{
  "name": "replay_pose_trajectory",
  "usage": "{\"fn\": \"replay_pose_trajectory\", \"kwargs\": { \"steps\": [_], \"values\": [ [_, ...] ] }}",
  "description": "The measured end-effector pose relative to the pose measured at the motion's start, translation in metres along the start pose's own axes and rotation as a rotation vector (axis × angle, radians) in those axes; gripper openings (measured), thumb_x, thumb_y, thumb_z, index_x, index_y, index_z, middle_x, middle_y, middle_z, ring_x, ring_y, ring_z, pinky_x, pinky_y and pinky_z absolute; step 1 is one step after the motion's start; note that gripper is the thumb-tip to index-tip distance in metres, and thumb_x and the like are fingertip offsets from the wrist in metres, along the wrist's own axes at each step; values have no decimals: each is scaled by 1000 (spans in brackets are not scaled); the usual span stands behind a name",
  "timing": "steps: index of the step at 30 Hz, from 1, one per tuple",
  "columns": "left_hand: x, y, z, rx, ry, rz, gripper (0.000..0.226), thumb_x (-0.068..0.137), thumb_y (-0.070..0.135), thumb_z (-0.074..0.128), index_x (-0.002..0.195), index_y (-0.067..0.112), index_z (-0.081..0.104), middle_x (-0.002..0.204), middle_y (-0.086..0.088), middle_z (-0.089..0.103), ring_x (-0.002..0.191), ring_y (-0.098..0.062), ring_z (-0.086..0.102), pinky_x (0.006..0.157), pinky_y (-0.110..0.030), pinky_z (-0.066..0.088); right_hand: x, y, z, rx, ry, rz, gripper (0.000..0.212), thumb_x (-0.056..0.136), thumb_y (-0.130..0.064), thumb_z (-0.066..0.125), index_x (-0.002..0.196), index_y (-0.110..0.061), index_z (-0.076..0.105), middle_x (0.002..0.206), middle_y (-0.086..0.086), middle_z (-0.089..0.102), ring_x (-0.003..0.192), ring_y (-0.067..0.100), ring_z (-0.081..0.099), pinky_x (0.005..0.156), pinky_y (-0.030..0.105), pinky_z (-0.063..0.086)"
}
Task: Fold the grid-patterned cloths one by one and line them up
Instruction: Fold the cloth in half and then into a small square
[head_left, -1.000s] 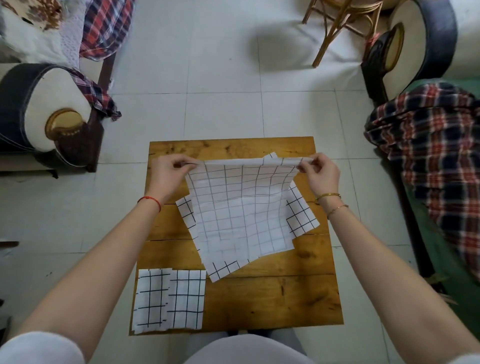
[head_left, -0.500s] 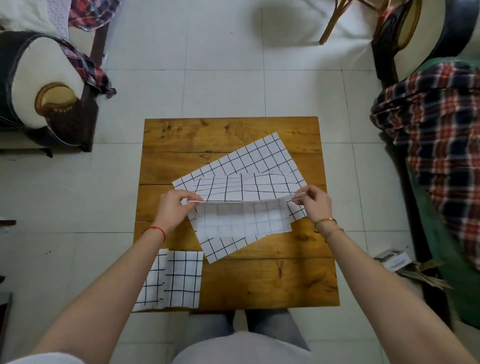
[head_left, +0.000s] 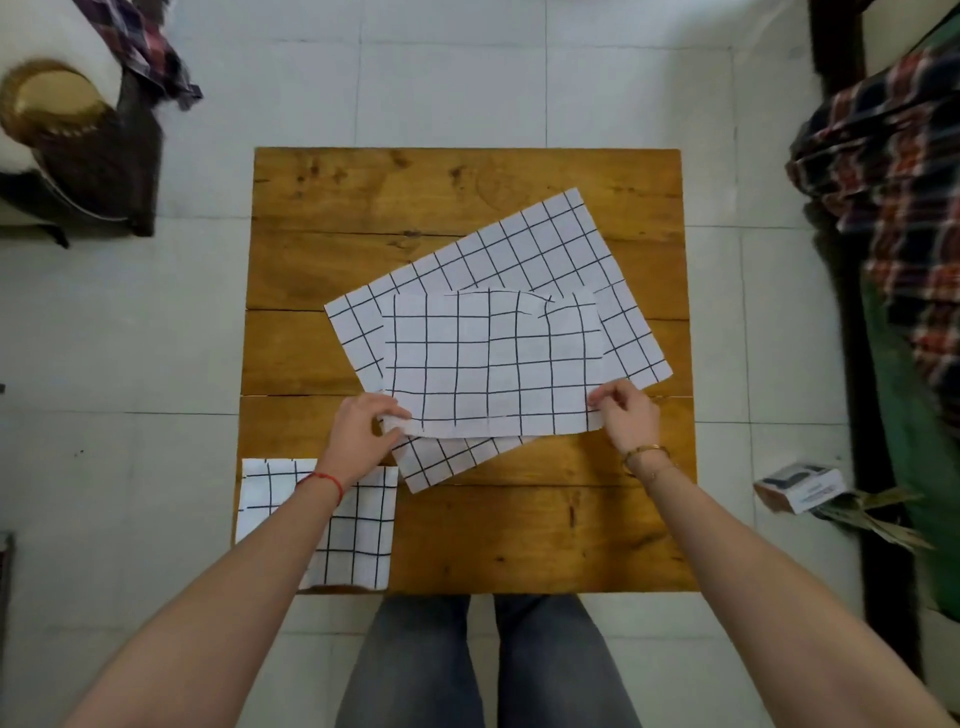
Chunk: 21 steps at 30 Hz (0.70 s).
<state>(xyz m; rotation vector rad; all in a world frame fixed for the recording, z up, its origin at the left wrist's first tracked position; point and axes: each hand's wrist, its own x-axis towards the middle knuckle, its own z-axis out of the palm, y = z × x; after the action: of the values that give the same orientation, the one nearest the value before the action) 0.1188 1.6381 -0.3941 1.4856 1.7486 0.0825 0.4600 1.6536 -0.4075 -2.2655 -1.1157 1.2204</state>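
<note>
Head view gives us no writing we can read; the small box (head_left: 800, 486) on the floor tiles (head_left: 452, 93) to our right bears print too blurred to make out. On the wooden table (head_left: 467, 197) our left hand (head_left: 358, 434) and right hand (head_left: 626, 415) each pinch a near corner of the folded-over grid cloth (head_left: 493, 364), fingers closed on it; it lies over a flat, skewed grid cloth (head_left: 545, 244); two folded cloths (head_left: 358, 525) sit side by side at the near-left corner, partly hidden by our left forearm; plaid fabric (head_left: 883, 171) drapes furniture on the right.

Pale tiled floor (head_left: 452, 88); wooden table (head_left: 545, 535); plaid-draped seating (head_left: 893, 171) at right
</note>
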Motion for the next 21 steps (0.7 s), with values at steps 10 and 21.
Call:
{"fn": "replay_pose_trajectory", "kwargs": {
  "steps": [10,21],
  "values": [
    [65,1,-2,-61,272,-21,16,92,24,63,102,15,71,100,0,66,95,-16,59,83,-32,53,30,-10,-1,-309,243,-292,10,88,-19,50,85,-15,59,75,1,61,76,20,56,62,34,49],
    [152,16,-8,-349,411,-444,37,90,31,63,115,4,59,105,-8,63,100,-20,58,86,-25,45,120,-73,17,-39,194,-10,26,89,-38,59,82,-13,55,79,-2,56,74,13,50,61,21,36]
  ]
}}
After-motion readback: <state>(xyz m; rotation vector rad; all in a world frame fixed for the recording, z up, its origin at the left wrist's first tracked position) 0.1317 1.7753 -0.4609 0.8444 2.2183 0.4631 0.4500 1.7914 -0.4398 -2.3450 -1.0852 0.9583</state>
